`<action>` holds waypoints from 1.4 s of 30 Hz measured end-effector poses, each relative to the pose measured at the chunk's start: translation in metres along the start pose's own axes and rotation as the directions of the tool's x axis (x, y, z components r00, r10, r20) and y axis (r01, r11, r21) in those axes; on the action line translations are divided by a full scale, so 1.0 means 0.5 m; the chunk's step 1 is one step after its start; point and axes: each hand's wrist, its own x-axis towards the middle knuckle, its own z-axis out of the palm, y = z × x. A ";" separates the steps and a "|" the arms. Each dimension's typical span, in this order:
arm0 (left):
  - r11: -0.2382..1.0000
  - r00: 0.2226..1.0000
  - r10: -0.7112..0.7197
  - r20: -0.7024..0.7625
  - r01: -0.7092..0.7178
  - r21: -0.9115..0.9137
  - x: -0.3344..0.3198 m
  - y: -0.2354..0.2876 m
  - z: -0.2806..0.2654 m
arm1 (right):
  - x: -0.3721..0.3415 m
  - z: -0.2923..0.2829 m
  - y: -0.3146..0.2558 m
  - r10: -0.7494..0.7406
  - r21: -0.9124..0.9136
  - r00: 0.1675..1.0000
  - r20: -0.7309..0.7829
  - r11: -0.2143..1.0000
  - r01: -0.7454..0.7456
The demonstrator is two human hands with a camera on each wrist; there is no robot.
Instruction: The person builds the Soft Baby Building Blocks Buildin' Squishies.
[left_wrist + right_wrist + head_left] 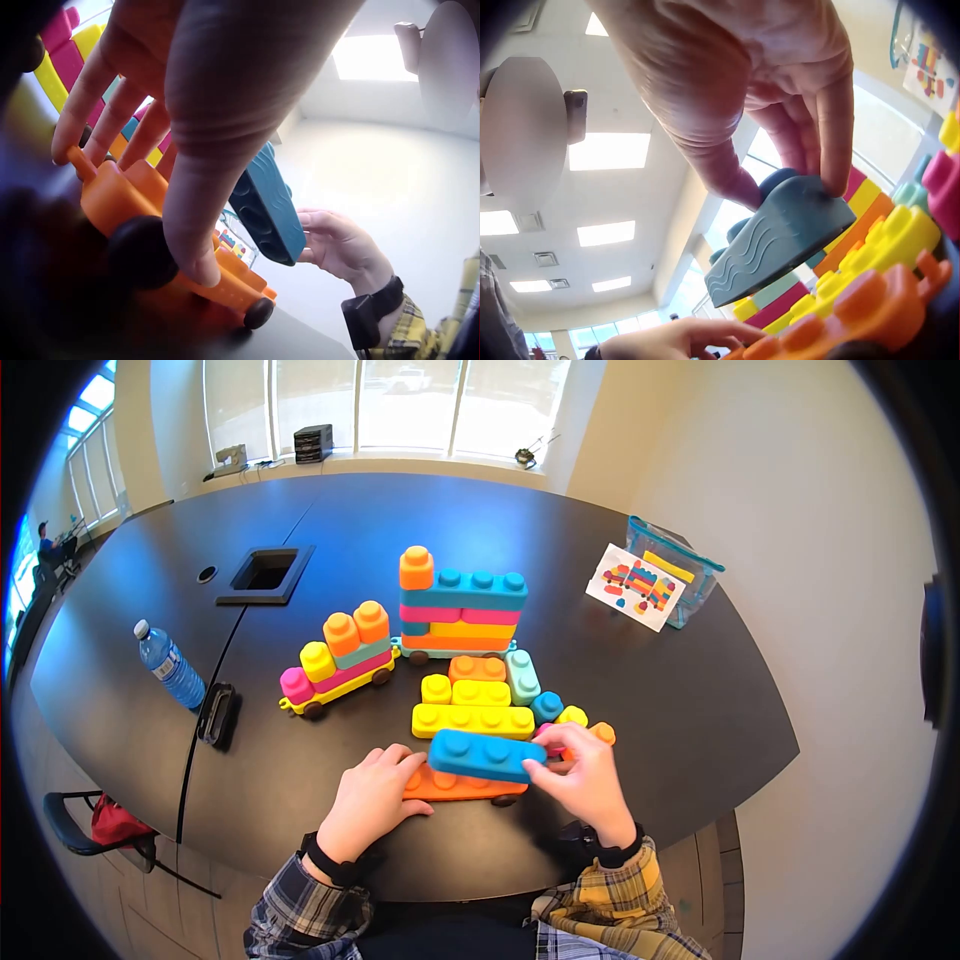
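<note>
My right hand pinches one end of a long blue building block, thumb on the near side and fingers on the far side. The block is tilted above an orange wheeled car base with studs and dark wheels. In the left wrist view, a gap shows between the blue block and the orange base. My left hand grips the base's left end, its thumb along the near side and its fingers over the far side. The right wrist view shows wavy lines on the blue block.
Behind the hands lie yellow blocks and several small loose ones. Farther back stand a tall block car and a lower car. A water bottle and black case are left; a picture card leans on a clear bag.
</note>
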 end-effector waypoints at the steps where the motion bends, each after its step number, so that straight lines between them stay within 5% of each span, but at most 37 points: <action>1: 1.000 1.000 -0.015 0.015 0.015 -0.019 0.001 0.000 -0.002 | 0.002 0.011 0.004 -0.001 0.001 1.000 0.003 1.000 0.001; 5: 0.991 0.997 -0.037 -0.061 0.029 -0.132 -0.020 -0.009 -0.040 | 0.007 0.047 -0.001 -0.100 -0.124 0.991 0.084 0.986 0.110; 8: 0.975 0.983 0.053 -0.175 -0.089 -0.205 -0.022 -0.005 -0.070 | 0.011 0.069 0.004 -0.221 -0.156 0.965 0.138 0.958 0.242; 17: 0.974 0.992 0.029 -0.126 -0.057 -0.220 -0.013 -0.008 -0.037 | 0.003 0.074 0.008 -0.149 -0.227 0.962 0.230 0.953 0.202; 30: 0.964 0.992 -0.033 -0.124 -0.001 -0.267 -0.009 -0.005 -0.031 | -0.004 0.064 0.008 -0.176 -0.210 0.956 0.235 0.951 0.227; 36: 0.977 0.993 -0.033 -0.110 0.009 -0.214 -0.009 0.004 -0.037 | -0.036 0.020 0.038 -0.051 -0.404 0.975 0.214 0.905 0.136; 42: 0.977 0.990 -0.062 -0.123 0.035 -0.212 -0.010 0.011 -0.037 | -0.039 0.020 0.048 -0.075 -0.386 0.981 0.179 0.912 0.140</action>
